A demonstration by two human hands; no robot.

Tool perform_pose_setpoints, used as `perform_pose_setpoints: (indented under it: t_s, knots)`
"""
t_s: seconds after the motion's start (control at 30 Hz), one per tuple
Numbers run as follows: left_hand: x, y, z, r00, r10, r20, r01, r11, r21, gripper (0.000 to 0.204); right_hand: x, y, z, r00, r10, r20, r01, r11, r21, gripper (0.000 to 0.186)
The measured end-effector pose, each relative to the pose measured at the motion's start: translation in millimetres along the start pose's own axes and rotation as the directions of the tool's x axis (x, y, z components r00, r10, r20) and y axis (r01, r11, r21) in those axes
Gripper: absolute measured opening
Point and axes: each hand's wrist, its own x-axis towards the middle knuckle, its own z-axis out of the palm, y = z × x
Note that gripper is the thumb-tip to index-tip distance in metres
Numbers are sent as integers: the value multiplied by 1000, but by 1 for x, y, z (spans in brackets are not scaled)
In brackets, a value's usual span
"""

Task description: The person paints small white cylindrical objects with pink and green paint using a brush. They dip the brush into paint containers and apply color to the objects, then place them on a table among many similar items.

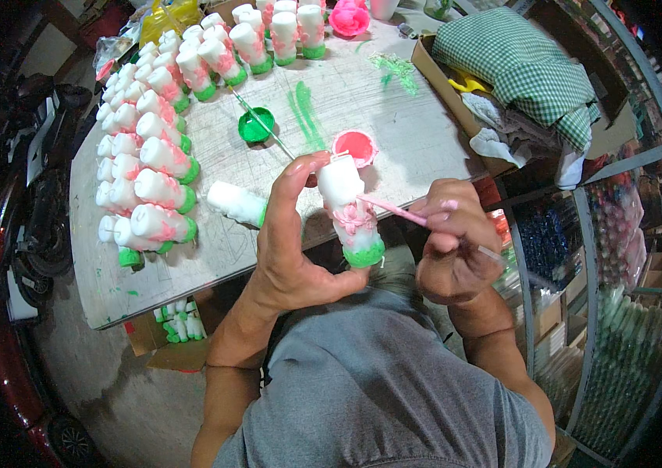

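Over the table's near edge, my left hand grips a white candle between thumb and fingers. The candle has a green base and a raised flower in pink around its middle, and it tilts with its top away from me. A pink-tipped paintbrush is pinched in my right hand, its tip against the candle just above the flower. Pink paint marks show on that hand's fingers. Behind the candle sits a small dish of pink paint, partly hidden. Left of my left hand lies another candle, white with green.
A green paint dish has a thin brush across it. Rows of pink-and-green painted candles line the table's left and back. A cardboard box with checked cloth stands right, near shelves. Another box is below the table.
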Motion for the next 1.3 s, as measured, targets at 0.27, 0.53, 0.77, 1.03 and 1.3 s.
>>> perform_pose_setpoints:
  t_s: [0.27,0.53,0.77,1.03,1.3]
  knots:
    - [-1,-2,1,1000,-16,-20,16,1000,2,117,-2,-10,-4,994,20,110,-12,997,-74,20]
    - [-4,2,-3,999,-32,-21,32,999,10,116,9,-17,-8,977,1,214,28,991,-133,11]
    - [-4,3,-13,991,-134,3,134,991,-31,115,43,14,-8,973,230,-7,-225,945,-236,8]
    - [-5,-6,-13,991,-131,18,129,988,86,112,63,57,15,864,274,422,-55,885,-462,9]
    - [-3,-5,-19,994,-109,23,106,989,105,119,60,39,-12,930,208,302,-134,959,-248,11]
